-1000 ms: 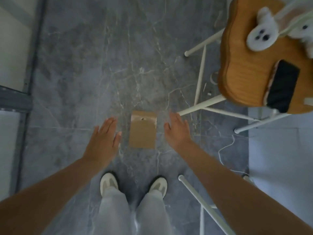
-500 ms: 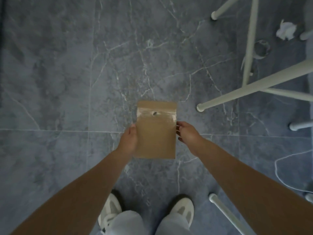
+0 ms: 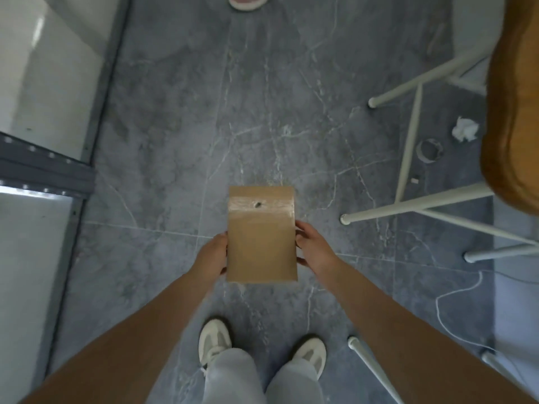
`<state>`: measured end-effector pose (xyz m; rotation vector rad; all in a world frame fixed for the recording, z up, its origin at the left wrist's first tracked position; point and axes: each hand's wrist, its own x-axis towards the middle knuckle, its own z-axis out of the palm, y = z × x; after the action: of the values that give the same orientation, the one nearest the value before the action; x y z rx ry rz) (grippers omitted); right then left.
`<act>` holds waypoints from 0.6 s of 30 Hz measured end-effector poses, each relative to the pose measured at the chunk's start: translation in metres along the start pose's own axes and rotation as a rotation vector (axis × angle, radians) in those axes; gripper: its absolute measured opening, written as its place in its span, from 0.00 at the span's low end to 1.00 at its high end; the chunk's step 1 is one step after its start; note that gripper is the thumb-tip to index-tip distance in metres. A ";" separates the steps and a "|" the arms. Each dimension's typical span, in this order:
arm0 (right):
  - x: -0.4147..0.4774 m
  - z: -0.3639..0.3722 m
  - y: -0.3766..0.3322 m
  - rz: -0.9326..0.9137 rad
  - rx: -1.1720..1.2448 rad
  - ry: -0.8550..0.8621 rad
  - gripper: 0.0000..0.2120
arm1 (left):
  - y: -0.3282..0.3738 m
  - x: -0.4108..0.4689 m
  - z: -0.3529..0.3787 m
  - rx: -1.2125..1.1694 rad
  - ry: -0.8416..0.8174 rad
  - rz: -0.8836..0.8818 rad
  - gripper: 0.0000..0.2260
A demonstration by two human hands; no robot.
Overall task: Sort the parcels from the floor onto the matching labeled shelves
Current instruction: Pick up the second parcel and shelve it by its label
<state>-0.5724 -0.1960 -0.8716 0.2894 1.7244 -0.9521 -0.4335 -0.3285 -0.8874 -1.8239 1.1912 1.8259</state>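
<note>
A flat brown paper parcel (image 3: 261,240) with clear tape and a small hole near its top edge is held above the grey marble floor. My left hand (image 3: 213,253) grips its left edge and my right hand (image 3: 310,249) grips its right edge. The parcel's plain side faces me, and no label shows on it. A grey metal shelf frame (image 3: 43,173) with pale boards runs along the left edge of the view.
A wooden stool seat (image 3: 513,112) on white legs (image 3: 414,204) stands at the right, with crumpled paper (image 3: 465,129) and a tape ring (image 3: 428,151) under it. Another person's shoe (image 3: 248,1) shows at the top. My own shoes (image 3: 215,344) are below the parcel.
My hands reached down to the parcel on the floor, closed on its two side edges, and lifted it. The view has risen, so the shelf frame and stool seat show again.
</note>
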 end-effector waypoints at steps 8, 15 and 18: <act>-0.144 0.037 -0.086 -0.187 0.062 -0.103 0.19 | 0.093 -0.142 -0.091 -0.028 0.063 0.235 0.15; -0.268 0.068 -0.134 -0.312 0.061 -0.189 0.14 | 0.101 -0.280 -0.159 -0.102 0.055 0.375 0.17; -0.311 0.080 -0.149 -0.366 -0.008 -0.270 0.15 | 0.091 -0.335 -0.187 -0.156 0.112 0.437 0.18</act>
<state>-0.4910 -0.2689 -0.5346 -0.1631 1.5566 -1.1882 -0.3199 -0.4052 -0.5174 -1.8803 1.6367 2.1180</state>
